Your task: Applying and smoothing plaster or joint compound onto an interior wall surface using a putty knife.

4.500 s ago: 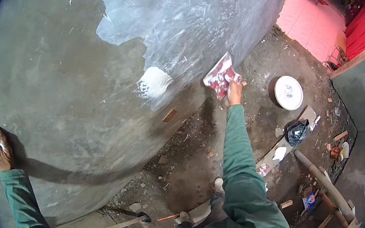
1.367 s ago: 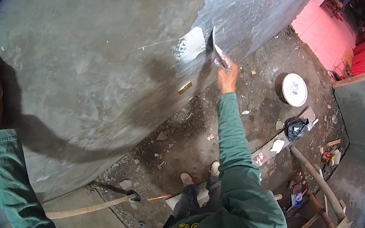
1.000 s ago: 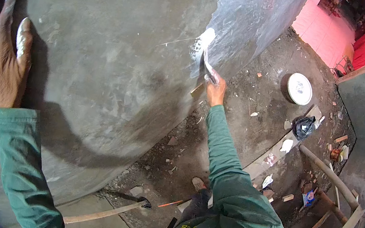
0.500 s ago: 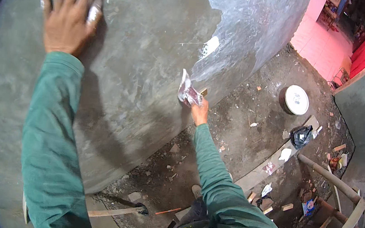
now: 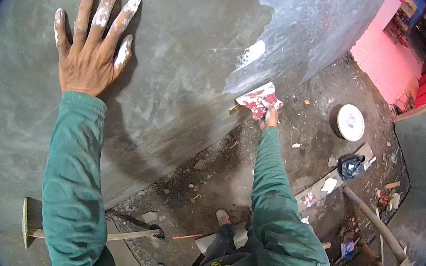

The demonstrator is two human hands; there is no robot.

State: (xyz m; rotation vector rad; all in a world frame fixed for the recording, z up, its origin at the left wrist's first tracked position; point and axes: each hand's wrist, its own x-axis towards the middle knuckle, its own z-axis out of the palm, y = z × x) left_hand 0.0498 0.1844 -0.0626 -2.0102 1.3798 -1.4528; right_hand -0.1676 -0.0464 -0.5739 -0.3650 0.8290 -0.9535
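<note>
My left hand (image 5: 87,62) lies flat on the grey wall (image 5: 178,70), fingers spread, the fingertips and thumb smeared white. In my right hand (image 5: 270,119) is a red putty spreader (image 5: 259,101), gripped at its narrow end. White putty coats much of its broad face and its straight edge. The spreader is close to the lower tip of a pale, smooth coated area (image 5: 310,33) on the wall; whether its edge touches is hard to tell. A thick white dab of putty (image 5: 252,54) sticks to the wall above it.
A round white bucket (image 5: 351,122) stands on the littered floor at right. Past it, a board (image 5: 318,186) bears a black plastic bag (image 5: 350,167) and white blobs. Wooden poles (image 5: 375,222) lean at lower right. A wooden strip (image 5: 128,236) crosses below my left forearm.
My right hand has moved right, and the spreader has turned so its broad red face shows. My left hand appears lower and further right in view, fingers more spread.
</note>
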